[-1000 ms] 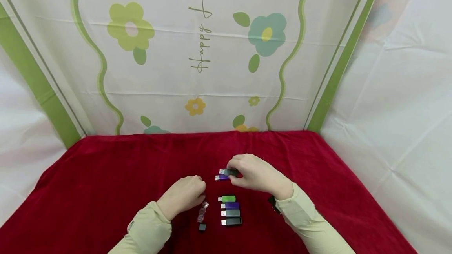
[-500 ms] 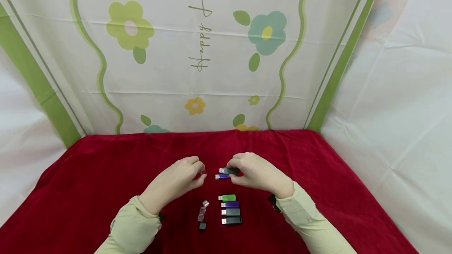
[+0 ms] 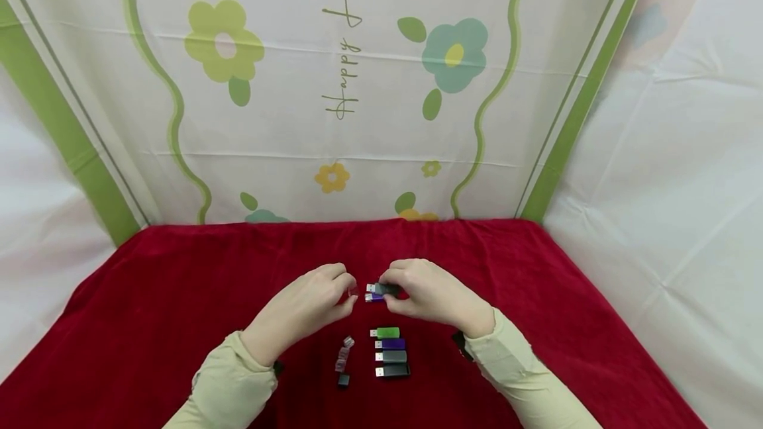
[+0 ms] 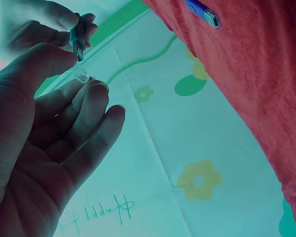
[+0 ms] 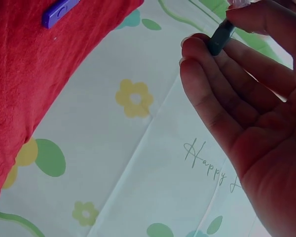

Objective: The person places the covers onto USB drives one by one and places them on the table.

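Observation:
My right hand (image 3: pixel 426 290) pinches a dark grey USB stick (image 3: pixel 387 288) between thumb and fingers, its metal plug pointing left. Across from it, my left hand (image 3: pixel 312 300) holds a small clear cap (image 4: pixel 81 75) at its thumb and fingertips. In the left wrist view the cap sits close to the plug end of the stick; whether they touch, I cannot tell. A purple USB stick (image 3: pixel 374 297) lies on the red cloth below the right hand, partly covered by it in the head view. That purple stick (image 5: pixel 60 12) also shows in the right wrist view.
Nearer me, USB sticks lie in a column: green (image 3: pixel 389 332), purple (image 3: pixel 391 344), grey (image 3: pixel 392 356) and black (image 3: pixel 395 371). Left of them are several clear caps (image 3: pixel 342 354) and a dark cap (image 3: pixel 344 381). A red cloth (image 3: pixel 197 296) covers the table; printed white curtains (image 3: pixel 381 118) surround it.
My left hand has risen from beside the loose caps, taking a clear cap, and moved right toward the dark grey stick. The right hand stays nearly in place, still holding the stick.

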{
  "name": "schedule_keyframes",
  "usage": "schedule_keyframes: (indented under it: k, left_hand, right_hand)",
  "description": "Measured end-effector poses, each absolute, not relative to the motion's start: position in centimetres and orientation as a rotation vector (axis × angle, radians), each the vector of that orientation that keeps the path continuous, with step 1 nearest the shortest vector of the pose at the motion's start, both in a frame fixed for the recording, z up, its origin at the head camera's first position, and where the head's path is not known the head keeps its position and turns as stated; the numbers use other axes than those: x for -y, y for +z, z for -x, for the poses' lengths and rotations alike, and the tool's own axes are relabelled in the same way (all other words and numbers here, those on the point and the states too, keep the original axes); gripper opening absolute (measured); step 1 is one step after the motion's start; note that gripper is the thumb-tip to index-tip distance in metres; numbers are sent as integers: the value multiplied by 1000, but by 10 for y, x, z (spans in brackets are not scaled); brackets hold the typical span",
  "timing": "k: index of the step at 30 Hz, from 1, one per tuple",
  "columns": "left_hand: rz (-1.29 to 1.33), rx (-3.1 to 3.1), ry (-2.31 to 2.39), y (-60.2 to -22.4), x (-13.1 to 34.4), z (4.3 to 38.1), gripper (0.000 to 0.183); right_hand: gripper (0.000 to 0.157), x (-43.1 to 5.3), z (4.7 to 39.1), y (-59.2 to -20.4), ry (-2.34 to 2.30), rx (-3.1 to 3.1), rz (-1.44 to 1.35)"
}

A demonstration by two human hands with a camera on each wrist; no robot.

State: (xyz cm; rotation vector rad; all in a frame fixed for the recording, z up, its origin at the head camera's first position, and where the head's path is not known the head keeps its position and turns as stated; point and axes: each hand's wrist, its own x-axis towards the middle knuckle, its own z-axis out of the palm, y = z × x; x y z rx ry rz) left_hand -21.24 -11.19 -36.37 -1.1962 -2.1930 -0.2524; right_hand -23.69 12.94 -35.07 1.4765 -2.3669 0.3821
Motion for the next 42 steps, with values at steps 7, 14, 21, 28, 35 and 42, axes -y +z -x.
schedule_keyframes:
  k: [7, 14, 21, 28, 35, 42]
  left_hand:
    - [1195, 2208, -235, -364, 107, 210, 13]
    - [1190, 2220, -234, -366, 106, 208, 13]
    - [1197, 2187, -208, -368, 104, 208, 14]
    - [1212, 2098, -125, -369, 102, 208, 17]
    - [1219, 2097, 19, -370, 99, 205, 21]
    - [1209, 2112, 73, -370, 98, 204, 20]
  right_hand:
    - [11, -128, 235, -352, 378, 2316, -1482]
    - [11, -125, 233, -354, 361, 2327, -1497]
    - [10, -124, 231, -353, 357, 2345, -1496]
    - [12, -124, 229, -354, 334, 2352, -1506]
    - [16, -123, 227, -353, 307, 2343, -1511]
    - [16, -123, 225, -353, 300, 2349, -1525]
